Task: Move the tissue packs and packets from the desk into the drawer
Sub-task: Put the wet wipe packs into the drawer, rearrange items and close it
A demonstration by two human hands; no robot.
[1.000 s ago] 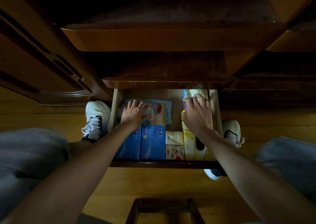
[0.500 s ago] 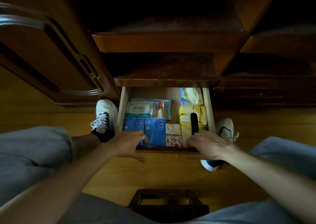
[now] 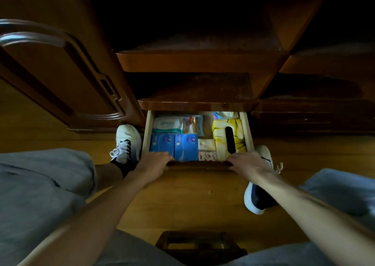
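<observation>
The room is dim, all dark brown wood over a yellowish wooden floor [image 3: 182, 200]. The surface [image 3: 198, 60] juts out above, its top lost in shadow, and a panelled cabinet door [image 3: 67, 79] stands to my left. Below the surface the drawer [image 3: 248, 129] is pulled out between my two white shoes.

Inside, two blue tissue packs [image 3: 174, 147] lie side by side at the front left, a white and green packet [image 3: 168, 123] behind them, small pale packets [image 3: 207, 150] in the middle, and a yellow pack [image 3: 229, 135] with a black stripe on the right.

My left hand [image 3: 154, 164] grips the drawer's front edge, fingers [image 3: 162, 155] curled over it, touching the nearest blue pack. My right hand [image 3: 246, 163] clamps the same edge, just before the yellow pack.
</observation>
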